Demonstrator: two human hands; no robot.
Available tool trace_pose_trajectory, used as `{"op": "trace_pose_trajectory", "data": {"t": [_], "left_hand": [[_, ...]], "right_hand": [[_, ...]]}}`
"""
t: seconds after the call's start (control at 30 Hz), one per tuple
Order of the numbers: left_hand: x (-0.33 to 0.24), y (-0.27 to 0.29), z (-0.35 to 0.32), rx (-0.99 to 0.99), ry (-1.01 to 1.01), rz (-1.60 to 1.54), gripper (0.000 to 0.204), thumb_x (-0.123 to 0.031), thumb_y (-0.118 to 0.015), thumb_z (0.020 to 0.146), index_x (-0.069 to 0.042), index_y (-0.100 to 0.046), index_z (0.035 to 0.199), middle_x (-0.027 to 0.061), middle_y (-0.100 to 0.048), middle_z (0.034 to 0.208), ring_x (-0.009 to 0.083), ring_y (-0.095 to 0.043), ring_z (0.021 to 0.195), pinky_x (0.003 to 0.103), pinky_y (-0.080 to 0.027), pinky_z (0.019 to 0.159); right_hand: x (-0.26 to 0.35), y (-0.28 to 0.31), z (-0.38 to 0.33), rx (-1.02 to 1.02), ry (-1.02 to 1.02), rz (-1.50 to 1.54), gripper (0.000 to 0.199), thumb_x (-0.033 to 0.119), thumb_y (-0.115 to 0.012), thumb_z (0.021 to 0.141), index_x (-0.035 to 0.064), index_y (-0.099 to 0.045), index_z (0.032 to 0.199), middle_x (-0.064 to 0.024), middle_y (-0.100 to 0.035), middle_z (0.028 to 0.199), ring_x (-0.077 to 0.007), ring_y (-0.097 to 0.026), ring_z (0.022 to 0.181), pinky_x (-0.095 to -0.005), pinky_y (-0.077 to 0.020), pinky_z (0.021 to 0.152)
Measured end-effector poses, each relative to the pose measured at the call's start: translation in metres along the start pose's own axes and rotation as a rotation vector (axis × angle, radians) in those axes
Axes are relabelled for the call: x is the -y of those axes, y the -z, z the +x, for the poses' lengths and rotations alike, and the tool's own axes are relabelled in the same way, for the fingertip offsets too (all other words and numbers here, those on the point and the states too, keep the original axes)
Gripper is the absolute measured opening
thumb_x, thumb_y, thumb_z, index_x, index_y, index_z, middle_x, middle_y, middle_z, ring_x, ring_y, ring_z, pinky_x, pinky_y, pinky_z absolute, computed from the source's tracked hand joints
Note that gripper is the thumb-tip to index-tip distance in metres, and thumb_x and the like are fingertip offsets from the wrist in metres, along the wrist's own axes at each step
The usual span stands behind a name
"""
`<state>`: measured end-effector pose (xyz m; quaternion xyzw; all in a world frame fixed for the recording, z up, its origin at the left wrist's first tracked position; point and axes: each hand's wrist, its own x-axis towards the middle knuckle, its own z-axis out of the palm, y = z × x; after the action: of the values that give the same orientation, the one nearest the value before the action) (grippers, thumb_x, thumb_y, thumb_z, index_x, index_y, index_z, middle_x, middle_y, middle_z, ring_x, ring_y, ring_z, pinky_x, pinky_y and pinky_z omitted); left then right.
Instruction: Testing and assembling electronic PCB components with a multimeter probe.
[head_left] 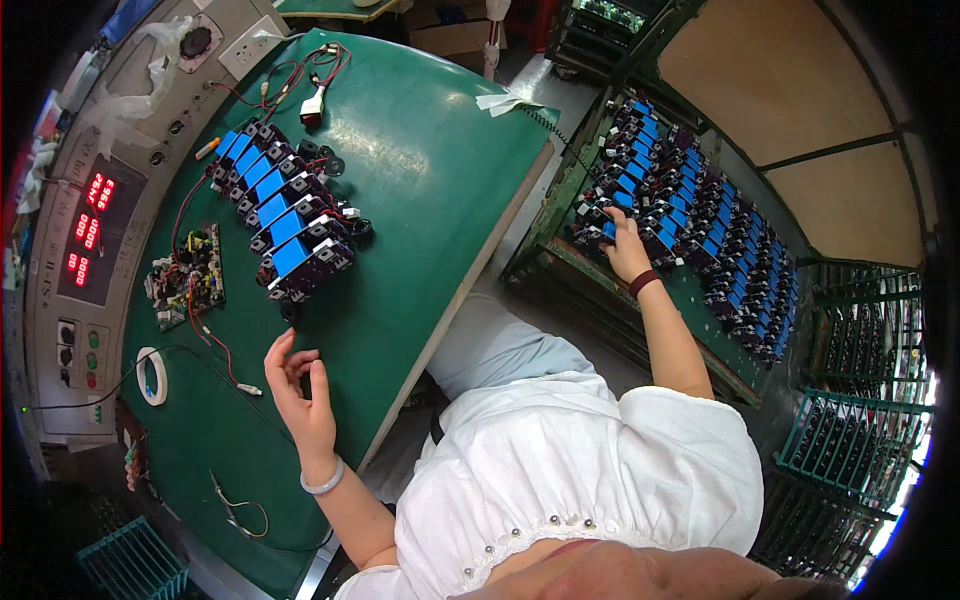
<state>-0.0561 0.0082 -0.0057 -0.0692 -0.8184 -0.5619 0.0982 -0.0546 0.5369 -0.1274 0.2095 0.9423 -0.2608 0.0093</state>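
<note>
My left hand (300,395) hovers over the green bench, fingers loosely curled and apart, with nothing in it. Just beyond its fingertips is the near end of a row of circuit modules (270,205) with blue tops, black parts and wires. Off to the right, my right hand (628,252) reaches to the near-left corner of a rack. Its thumb and fingers are around a blue-topped circuit module (608,229), partly hidden by the hand. Several rows of similar modules (715,235) stand beside it.
A bare circuit board (190,275) with wires lies left on the green bench (410,130). Along the left edge stands a control panel (85,240) with red digits. A white tape roll (152,376), a white connector (313,105) and loose leads are about. Racks (850,445) fill the right.
</note>
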Motion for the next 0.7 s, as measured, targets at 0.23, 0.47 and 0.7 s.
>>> {"op": "trace_pose_trajectory", "data": {"t": [0.23, 0.47, 0.7], "left_hand": [[-0.001, -0.002, 0.004, 0.011, -0.013, 0.016, 0.041, -0.002, -0.058, 0.096, -0.002, -0.048, 0.135, 0.0119, -0.049, 0.140, 0.0169, -0.061, 0.101, 0.029, -0.050, 0.087], [-0.003, -0.003, 0.002, -0.009, 0.014, -0.029, 0.042, 0.002, -0.060, 0.093, -0.001, -0.048, 0.133, 0.0133, -0.050, 0.137, 0.0183, -0.061, 0.102, 0.031, -0.051, 0.089], [-0.006, -0.004, -0.001, -0.017, -0.052, 0.025, 0.041, 0.001, -0.062, 0.091, -0.002, -0.050, 0.130, 0.0145, -0.051, 0.135, 0.0191, -0.063, 0.097, 0.032, -0.052, 0.088]], "right_hand": [[-0.024, -0.021, 0.012, -0.175, 0.141, -0.112, 0.075, -0.004, -0.071, 0.079, 0.0181, -0.039, 0.144, -0.0275, -0.048, 0.127, -0.0492, -0.051, 0.118, -0.0509, -0.0460, 0.099], [-0.007, -0.015, 0.008, -0.123, -0.047, -0.398, 0.077, 0.020, -0.076, 0.081, 0.0197, -0.037, 0.147, -0.0249, -0.041, 0.143, -0.0465, -0.050, 0.124, -0.0527, -0.0492, 0.097], [0.052, 0.031, -0.018, -0.137, 0.131, -0.370, 0.085, 0.025, -0.081, 0.078, 0.0124, -0.035, 0.148, -0.0262, -0.041, 0.140, -0.0477, -0.048, 0.122, -0.0512, -0.0451, 0.100]]}}
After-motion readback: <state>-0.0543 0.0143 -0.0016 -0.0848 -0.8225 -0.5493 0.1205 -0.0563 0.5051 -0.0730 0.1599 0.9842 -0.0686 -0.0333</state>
